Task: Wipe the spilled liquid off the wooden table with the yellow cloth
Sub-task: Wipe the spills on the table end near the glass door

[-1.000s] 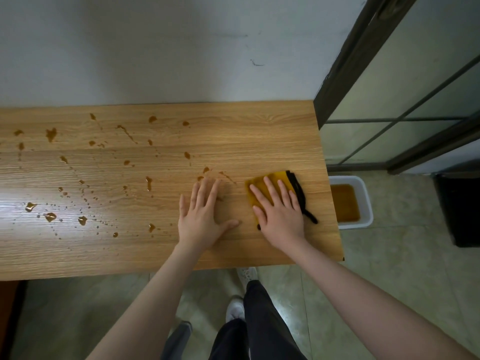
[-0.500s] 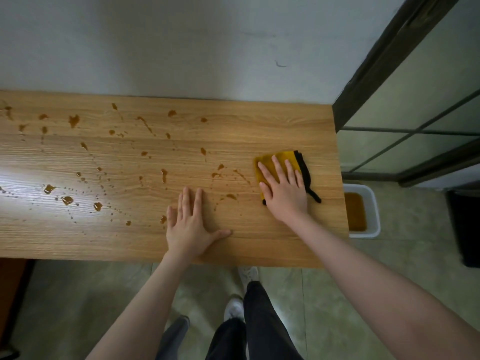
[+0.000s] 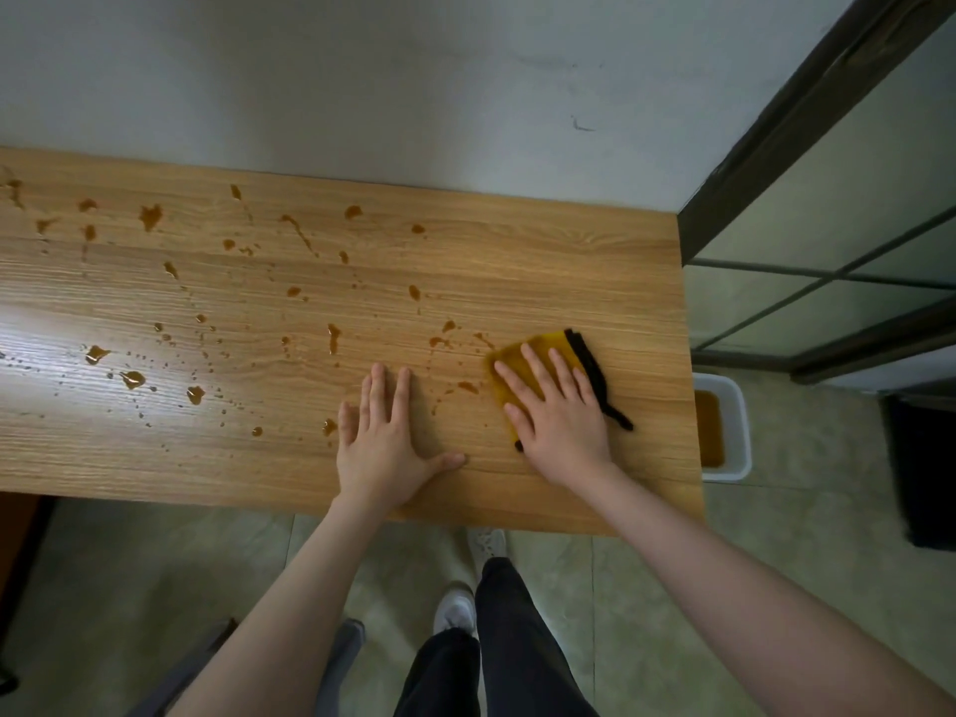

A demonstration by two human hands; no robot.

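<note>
The yellow cloth [image 3: 533, 364] sits near the right end of the wooden surface [image 3: 569, 261], flat under the right hand [image 3: 561, 421], fingers [image 3: 538, 364] straight and slightly spread, pressing down. Nearly all the spilled liquid [image 3: 331, 338] lies left of the cloth, nearest drops just beside it. So I'd guess the wipe goes leftward. The left hand [image 3: 383, 447] rests flat, fingers straight and close together, between cloth and big splatters.

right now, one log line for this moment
right hand flat on cloth | left hand flat on table | spill mostly unwiped
</note>
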